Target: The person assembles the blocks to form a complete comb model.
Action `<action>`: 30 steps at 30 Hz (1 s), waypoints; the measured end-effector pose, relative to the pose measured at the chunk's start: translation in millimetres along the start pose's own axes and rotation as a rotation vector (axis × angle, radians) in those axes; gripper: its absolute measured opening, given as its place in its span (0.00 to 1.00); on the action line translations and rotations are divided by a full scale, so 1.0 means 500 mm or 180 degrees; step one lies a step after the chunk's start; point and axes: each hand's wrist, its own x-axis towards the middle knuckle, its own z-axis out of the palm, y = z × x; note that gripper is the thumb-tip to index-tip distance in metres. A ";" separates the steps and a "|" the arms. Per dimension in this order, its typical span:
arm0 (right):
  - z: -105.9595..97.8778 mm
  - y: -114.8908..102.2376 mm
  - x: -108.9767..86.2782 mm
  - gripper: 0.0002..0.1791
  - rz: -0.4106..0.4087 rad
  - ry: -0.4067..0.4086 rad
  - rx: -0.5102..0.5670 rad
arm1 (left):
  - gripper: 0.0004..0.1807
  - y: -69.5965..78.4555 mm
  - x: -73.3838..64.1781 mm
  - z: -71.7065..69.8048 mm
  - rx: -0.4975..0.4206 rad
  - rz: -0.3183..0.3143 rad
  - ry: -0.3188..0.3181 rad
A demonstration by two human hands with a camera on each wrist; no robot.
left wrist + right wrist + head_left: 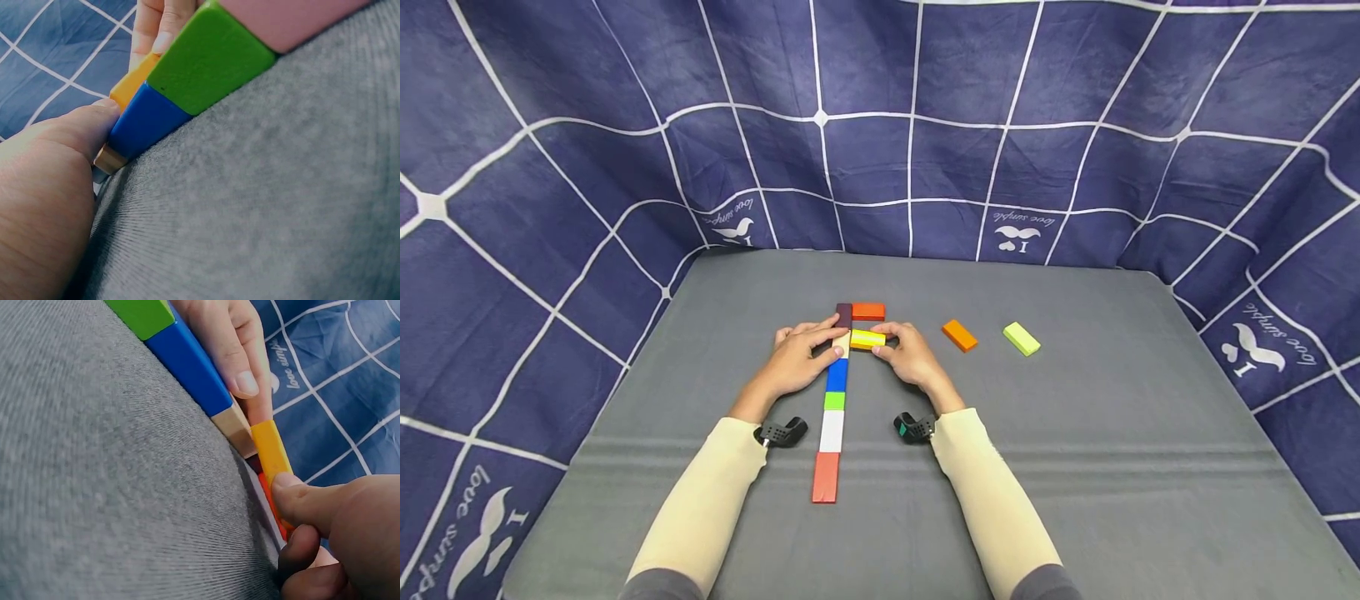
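Note:
My right hand (917,358) pinches a yellow block (868,339) between thumb and fingers, its left end right beside a bare wood block (842,343). The wood block belongs to a straight row, with a dark block (845,310) beyond it and a blue block (837,375) on its near side. Over the far part of this row rests my left hand (793,358), thumb at the wood block and fingertips reaching the dark one. In the right wrist view, a left fingertip meets the end of the yellow block (272,447).
Nearer me the row runs on through a green block (834,401), a white block (831,431) and a light red block (825,477). A red-orange block (868,312) lies against the dark one. To the right are an orange block (959,335) and a lime block (1022,338).

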 end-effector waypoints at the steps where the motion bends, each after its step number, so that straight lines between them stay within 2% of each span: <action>1: 0.000 0.001 -0.001 0.17 0.0016 0.0002 -0.0006 | 0.25 0.000 0.000 0.001 0.0002 0.0003 0.0005; 10: 0.008 0.000 -0.001 0.18 -0.0088 0.0037 -0.0405 | 0.25 0.002 0.001 0.004 -0.0006 0.0006 0.0038; 20: 0.017 0.004 -0.004 0.19 0.0003 0.0085 -0.0443 | 0.24 0.004 -0.001 0.006 -0.0027 0.0023 0.0060; 30: 0.009 -0.003 -0.008 0.25 -0.0184 0.0085 -0.0371 | 0.25 0.007 -0.003 0.003 -0.0026 -0.0023 0.0035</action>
